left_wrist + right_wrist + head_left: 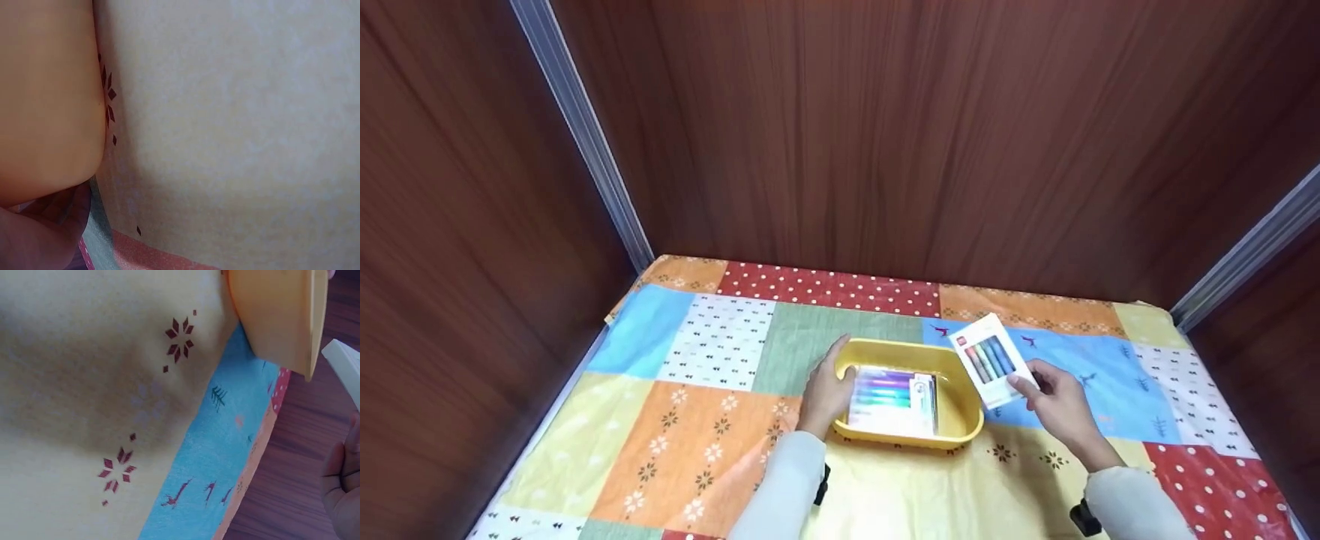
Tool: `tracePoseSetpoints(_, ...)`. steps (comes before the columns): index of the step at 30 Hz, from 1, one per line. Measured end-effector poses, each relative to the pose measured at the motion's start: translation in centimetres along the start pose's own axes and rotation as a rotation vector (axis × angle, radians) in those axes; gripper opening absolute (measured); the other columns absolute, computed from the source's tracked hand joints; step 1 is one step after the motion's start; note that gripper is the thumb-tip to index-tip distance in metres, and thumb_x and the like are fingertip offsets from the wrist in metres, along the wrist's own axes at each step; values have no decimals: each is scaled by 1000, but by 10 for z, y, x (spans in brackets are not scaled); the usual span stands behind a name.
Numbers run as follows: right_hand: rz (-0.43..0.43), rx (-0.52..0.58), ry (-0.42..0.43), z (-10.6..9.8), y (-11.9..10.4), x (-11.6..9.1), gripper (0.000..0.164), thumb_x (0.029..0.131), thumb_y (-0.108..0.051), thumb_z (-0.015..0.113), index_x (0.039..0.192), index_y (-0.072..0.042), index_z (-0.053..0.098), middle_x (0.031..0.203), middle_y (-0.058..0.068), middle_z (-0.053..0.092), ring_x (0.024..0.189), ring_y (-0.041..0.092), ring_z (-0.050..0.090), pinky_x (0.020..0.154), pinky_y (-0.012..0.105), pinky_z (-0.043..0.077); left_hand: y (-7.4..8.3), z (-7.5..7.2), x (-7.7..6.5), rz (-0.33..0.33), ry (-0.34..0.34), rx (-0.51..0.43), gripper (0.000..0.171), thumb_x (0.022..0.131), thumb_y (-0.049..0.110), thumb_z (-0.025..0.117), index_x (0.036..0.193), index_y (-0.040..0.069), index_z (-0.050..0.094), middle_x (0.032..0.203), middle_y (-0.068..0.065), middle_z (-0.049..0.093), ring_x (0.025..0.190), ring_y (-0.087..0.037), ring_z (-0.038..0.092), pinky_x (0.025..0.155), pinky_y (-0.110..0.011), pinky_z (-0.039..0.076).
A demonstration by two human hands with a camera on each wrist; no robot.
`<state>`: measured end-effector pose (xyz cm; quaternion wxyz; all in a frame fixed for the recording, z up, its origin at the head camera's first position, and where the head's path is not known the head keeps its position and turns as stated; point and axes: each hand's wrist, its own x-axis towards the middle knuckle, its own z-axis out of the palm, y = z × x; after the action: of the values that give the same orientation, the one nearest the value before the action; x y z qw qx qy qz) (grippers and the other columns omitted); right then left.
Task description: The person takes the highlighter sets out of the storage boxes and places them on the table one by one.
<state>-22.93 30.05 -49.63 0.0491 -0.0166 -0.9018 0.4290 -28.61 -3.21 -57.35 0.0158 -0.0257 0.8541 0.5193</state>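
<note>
A yellow plastic basin (pixel 962 409) sits on the cloth, and my left hand (pixel 825 391) grips its left side, thumb over the rim. The left wrist view shows the basin's outer wall (pixel 50 101) with curled fingers (pixel 42 239) against it. Inside the basin lies a clear pack of colourful pens (pixel 885 397). My right hand (pixel 1061 403) pinches the lower right corner of a white box (pixel 990 361) with coloured sticks showing on its front. This box is tilted and held up at the basin's right side. Only its pale edge (pixel 344 370) appears in the right wrist view.
A patchwork-patterned cloth (pixel 697 435) covers the table. Brown wood-grain panels (pixel 840 150) enclose the back and both sides, with metal strips (pixel 585 135) at the corners.
</note>
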Motion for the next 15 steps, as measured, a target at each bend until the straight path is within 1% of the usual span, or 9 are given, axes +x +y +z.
tracePoseSetpoints(5,36,10,19,3,6,-4,21,99,-28,66,100,-7,68,78,8,60,63,17,56,58,26,47,0,0,-2,-19,-7,-3,59,103,27,54,154,46,33,162,-3,41,60,-16,52,57,-33,44)
tracePoseSetpoints(8,50,5,34,2,8,-5,21,99,-27,65,101,-6,68,78,8,61,62,14,55,58,26,46,1,0,-2,-15,-4,-8,59,103,27,54,154,47,33,162,-3,40,67,-17,57,60,-32,46)
tracePoseSetpoints(11,63,-4,47,1,10,-6,23,100,-29,63,101,-6,67,77,7,61,63,16,57,58,26,46,2,0,-2,-14,-1,-8,59,103,28,53,154,48,32,162,-3,40,64,-16,56,59,-33,47)
tracePoseSetpoints(15,91,5,65,-2,13,-9,28,100,-32,63,102,-4,68,74,3,62,63,17,59,57,26,47,2,0,-1,-16,5,-5,56,104,30,51,153,50,32,162,-3,40,53,-14,47,51,-33,44)
